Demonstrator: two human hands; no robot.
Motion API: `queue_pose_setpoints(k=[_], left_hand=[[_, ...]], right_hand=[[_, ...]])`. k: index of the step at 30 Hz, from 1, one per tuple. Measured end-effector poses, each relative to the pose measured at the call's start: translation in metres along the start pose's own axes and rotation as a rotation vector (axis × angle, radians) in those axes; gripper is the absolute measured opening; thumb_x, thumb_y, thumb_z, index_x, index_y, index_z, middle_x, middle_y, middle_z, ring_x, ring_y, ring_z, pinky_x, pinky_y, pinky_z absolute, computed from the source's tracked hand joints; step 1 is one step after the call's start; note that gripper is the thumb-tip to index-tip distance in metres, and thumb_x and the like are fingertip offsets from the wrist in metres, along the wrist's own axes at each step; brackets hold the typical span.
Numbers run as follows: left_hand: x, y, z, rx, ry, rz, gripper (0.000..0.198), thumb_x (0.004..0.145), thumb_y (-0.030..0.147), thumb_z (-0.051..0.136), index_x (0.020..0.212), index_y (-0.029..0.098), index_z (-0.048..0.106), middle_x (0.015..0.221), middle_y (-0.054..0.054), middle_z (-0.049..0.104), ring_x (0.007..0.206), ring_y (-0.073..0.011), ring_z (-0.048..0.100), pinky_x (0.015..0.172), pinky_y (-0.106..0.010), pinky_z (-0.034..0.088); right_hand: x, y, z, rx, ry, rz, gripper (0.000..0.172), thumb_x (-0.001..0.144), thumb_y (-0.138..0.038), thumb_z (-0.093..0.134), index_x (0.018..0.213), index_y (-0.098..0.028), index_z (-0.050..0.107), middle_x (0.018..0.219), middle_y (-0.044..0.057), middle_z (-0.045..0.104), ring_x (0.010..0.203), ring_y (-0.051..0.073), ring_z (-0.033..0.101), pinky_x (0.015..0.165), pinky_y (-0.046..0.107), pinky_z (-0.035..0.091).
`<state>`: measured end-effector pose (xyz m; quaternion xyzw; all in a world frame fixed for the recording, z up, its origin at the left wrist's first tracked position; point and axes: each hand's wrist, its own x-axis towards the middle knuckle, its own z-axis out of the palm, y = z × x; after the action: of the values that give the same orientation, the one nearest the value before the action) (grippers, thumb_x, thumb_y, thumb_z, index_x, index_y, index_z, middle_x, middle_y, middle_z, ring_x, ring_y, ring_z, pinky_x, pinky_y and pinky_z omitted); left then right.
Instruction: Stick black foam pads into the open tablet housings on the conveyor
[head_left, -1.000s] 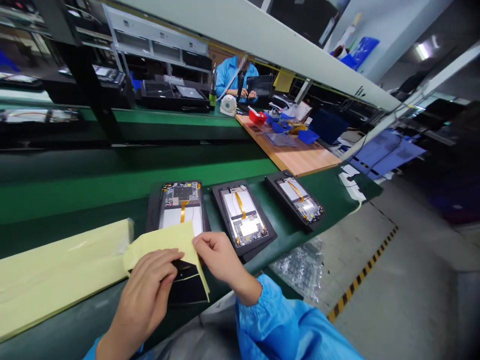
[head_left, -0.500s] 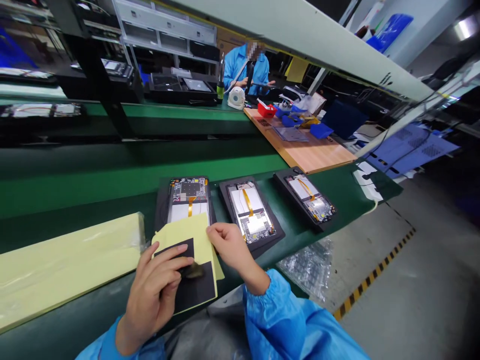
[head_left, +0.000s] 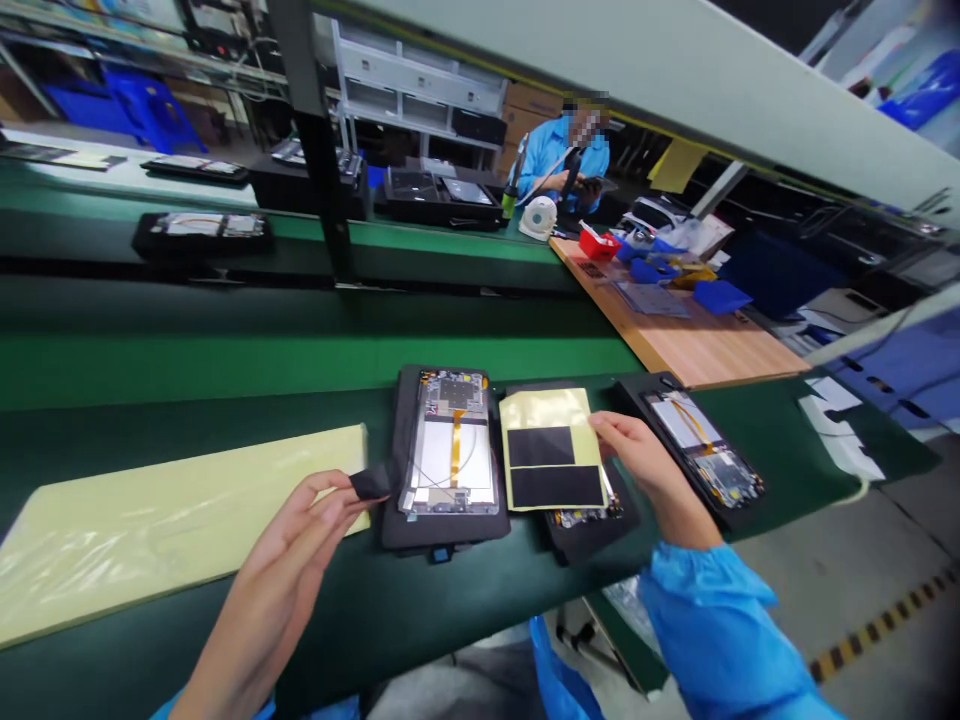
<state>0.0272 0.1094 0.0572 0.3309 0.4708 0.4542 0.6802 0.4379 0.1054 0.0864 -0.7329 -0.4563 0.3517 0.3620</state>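
While the left hand [head_left: 289, 545] pinches 1 black strip [head_left: 371, 483] beside the left tablet [head_left: 450, 450], the right hand [head_left: 645, 470] grips the yellow sheet [head_left: 551, 405] over the middle tray [head_left: 592, 538]; 2 black pads [head_left: 541, 446] remain on it.

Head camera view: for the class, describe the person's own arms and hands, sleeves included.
The left hand and right hand are bare, ungloved. The right sleeve is light blue, loose and shiny, gathered at the cuff; only a sliver of the left sleeve shows.

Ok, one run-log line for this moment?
left hand: pinching black strip | right hand: touching yellow sheet | between them: opened tablet in black tray
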Motion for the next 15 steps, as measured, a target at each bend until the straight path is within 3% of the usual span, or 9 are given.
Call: queue_pose_setpoints(k=[2, 4, 6, 8, 9, 10, 12, 13, 15], left_hand=[[0.006, 0.008, -0.008, 0.005, 0.008, -0.037, 0.055, 0.074, 0.058, 0.091, 0.11, 0.023, 0.069, 0.115, -0.005, 0.074, 0.119, -0.0236, 0.069, 0.109, -0.026, 0.053], [0.008, 0.012, -0.013, 0.028, -0.02, -0.056, 0.056, 0.075, 0.059, 0.09, 0.112, 0.024, 0.069, 0.115, -0.005, 0.074, 0.121, -0.0243, 0.067, 0.111, -0.027, 0.051], [0.008, 0.015, -0.014, 0.07, -0.071, -0.065, 0.052, 0.079, 0.059, 0.087, 0.112, 0.024, 0.069, 0.117, -0.006, 0.073, 0.122, -0.024, 0.066, 0.109, -0.026, 0.051], [0.003, 0.019, -0.011, 0.123, -0.124, -0.075, 0.047, 0.083, 0.06, 0.083, 0.111, 0.025, 0.069, 0.119, -0.005, 0.072, 0.12, -0.0228, 0.065, 0.103, -0.023, 0.051], [-0.001, 0.022, -0.008, 0.144, -0.143, -0.082, 0.046, 0.083, 0.06, 0.083, 0.11, 0.025, 0.069, 0.119, -0.005, 0.072, 0.118, -0.0222, 0.065, 0.099, -0.022, 0.051], [-0.005, 0.025, -0.004, 0.158, -0.151, -0.09, 0.045, 0.083, 0.06, 0.083, 0.108, 0.026, 0.069, 0.116, -0.004, 0.072, 0.114, -0.0215, 0.065, 0.096, -0.021, 0.051], [-0.015, 0.033, 0.004, 0.18, -0.135, -0.107, 0.045, 0.08, 0.061, 0.085, 0.104, 0.027, 0.069, 0.108, -0.002, 0.072, 0.108, -0.0207, 0.064, 0.092, -0.021, 0.049], [-0.02, 0.037, 0.008, 0.19, -0.118, -0.113, 0.045, 0.079, 0.062, 0.086, 0.101, 0.027, 0.068, 0.104, -0.001, 0.071, 0.106, -0.0207, 0.063, 0.091, -0.022, 0.048], [-0.029, 0.044, 0.015, 0.218, -0.083, -0.117, 0.047, 0.077, 0.066, 0.085, 0.096, 0.027, 0.067, 0.096, 0.0, 0.069, 0.102, -0.0209, 0.062, 0.088, -0.023, 0.045]], right_hand=[[0.016, 0.002, -0.018, -0.104, 0.003, 0.032, 0.05, 0.072, -0.067, 0.072, 0.057, -0.021, 0.058, 0.051, 0.002, 0.056, 0.05, 0.018, 0.053, 0.052, 0.03, 0.044], [0.02, -0.005, -0.018, -0.194, 0.077, 0.033, 0.042, 0.075, -0.057, 0.075, 0.06, -0.02, 0.063, 0.059, 0.009, 0.065, 0.063, 0.025, 0.065, 0.06, 0.035, 0.051], [0.01, -0.021, 0.003, -0.224, 0.194, -0.046, 0.032, 0.082, -0.05, 0.073, 0.079, -0.018, 0.073, 0.09, 0.017, 0.076, 0.097, 0.033, 0.072, 0.08, 0.04, 0.056], [-0.007, -0.043, 0.042, -0.141, 0.203, -0.23, 0.036, 0.091, -0.049, 0.068, 0.11, -0.019, 0.076, 0.127, 0.019, 0.073, 0.125, 0.034, 0.065, 0.1, 0.045, 0.054], [-0.017, -0.054, 0.065, -0.036, 0.036, -0.324, 0.041, 0.095, -0.048, 0.067, 0.125, -0.021, 0.073, 0.138, 0.017, 0.069, 0.131, 0.031, 0.063, 0.107, 0.045, 0.052], [-0.025, -0.064, 0.089, 0.096, -0.245, -0.351, 0.047, 0.095, -0.048, 0.069, 0.136, -0.024, 0.069, 0.144, 0.014, 0.067, 0.133, 0.028, 0.063, 0.11, 0.043, 0.051], [-0.034, -0.078, 0.132, 0.378, -0.801, -0.262, 0.063, 0.087, -0.049, 0.082, 0.143, -0.024, 0.065, 0.144, 0.013, 0.068, 0.133, 0.027, 0.065, 0.112, 0.042, 0.051], [-0.035, -0.082, 0.148, 0.51, -0.966, -0.185, 0.066, 0.084, -0.051, 0.086, 0.14, -0.022, 0.067, 0.14, 0.013, 0.071, 0.13, 0.026, 0.067, 0.112, 0.041, 0.05], [-0.035, -0.081, 0.168, 0.707, -1.119, -0.072, 0.062, 0.075, -0.051, 0.093, 0.126, -0.02, 0.075, 0.129, 0.011, 0.076, 0.119, 0.024, 0.072, 0.109, 0.037, 0.051]])
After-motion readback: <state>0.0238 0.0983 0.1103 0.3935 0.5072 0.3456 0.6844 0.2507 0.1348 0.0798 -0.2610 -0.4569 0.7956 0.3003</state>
